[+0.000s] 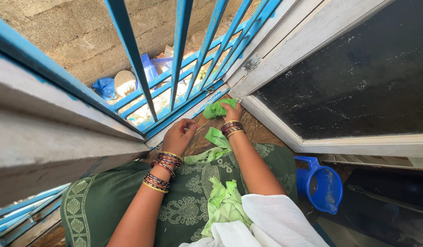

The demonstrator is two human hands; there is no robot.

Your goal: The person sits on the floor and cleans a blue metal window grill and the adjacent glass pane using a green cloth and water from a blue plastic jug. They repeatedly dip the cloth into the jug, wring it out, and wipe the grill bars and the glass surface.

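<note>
My right hand presses a bunched green cloth against the window sill, close to the bottom corner of the open white window frame. A tail of the same cloth hangs back toward my lap. My left hand rests on the sill a little to the left, fingers curled with nothing seen in them, just under the blue window grille. Both wrists carry several bangles.
A blue plastic jug stands on the floor at the right, below the open dark glass pane. Green patterned fabric and a white cloth cover my lap. Beyond the grille lie a rough block wall and blue bags.
</note>
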